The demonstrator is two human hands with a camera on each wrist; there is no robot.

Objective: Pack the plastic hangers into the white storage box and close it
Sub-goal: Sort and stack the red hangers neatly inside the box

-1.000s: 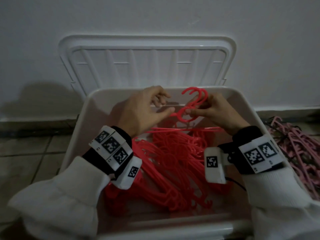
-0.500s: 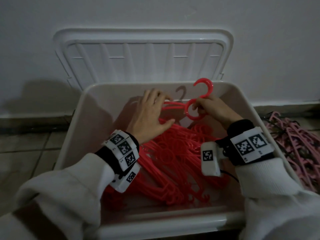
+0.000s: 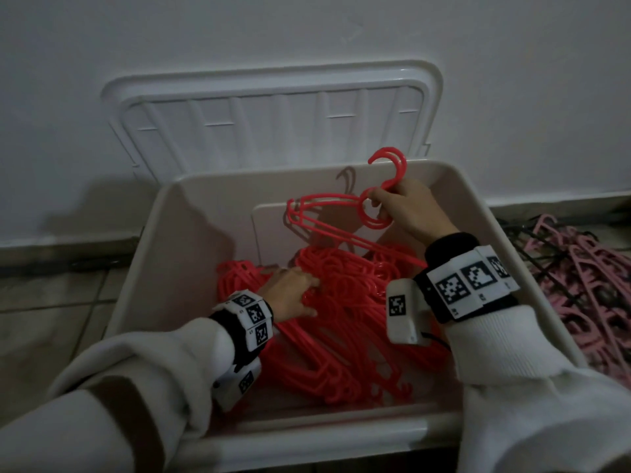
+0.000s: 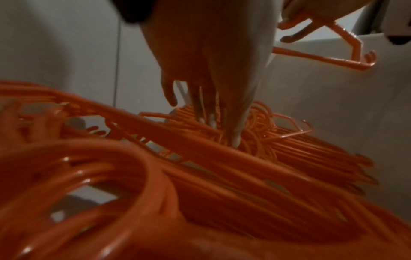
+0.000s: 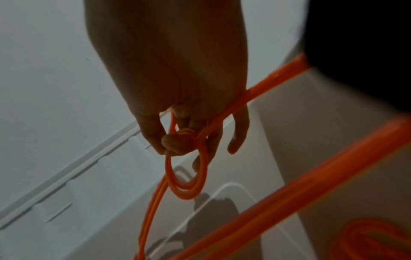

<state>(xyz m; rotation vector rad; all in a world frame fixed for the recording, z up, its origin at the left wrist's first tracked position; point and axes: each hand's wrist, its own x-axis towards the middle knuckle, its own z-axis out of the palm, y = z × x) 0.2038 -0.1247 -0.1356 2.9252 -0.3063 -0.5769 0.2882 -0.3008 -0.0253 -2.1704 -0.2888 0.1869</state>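
- Red hangers (image 3: 341, 322) lie heaped in a tangle across the bottom of the white storage box (image 3: 191, 227), which sits on the tiled floor (image 3: 51, 302) against a white wall (image 3: 307, 29).
- Its lid (image 3: 273, 107) is off and leans upright on the wall just behind the box, ribbed inner side facing out.
- Up at the far right corner of the box, the right hand (image 3: 406, 208) holds a small bunch of red hangers, the held hangers (image 3: 327, 218), clear above the heap; thumb and fingers pinch them at the neck, just where the ring meets the hook (image 3: 389, 165).
- From the right wrist camera, the thumb presses on that neck (image 5: 186, 135) with the ring hanging below it, and the remaining fingers curl loosely behind.
- The held hangers' hooks rise above the box's back rim, while their long bars slope down toward the right wrist.
- The left hand (image 3: 290, 295) is low in the box, palm down on the heap, with straight fingers (image 4: 235, 123) reaching in among the red hangers; it grips nothing that I can see.
- Outside the box, on the floor to its right, lies a separate pile of pink hangers (image 3: 580, 288) mixed with some dark ones.
- Both wrists carry white bands printed with black square markers, over pale sleeves.
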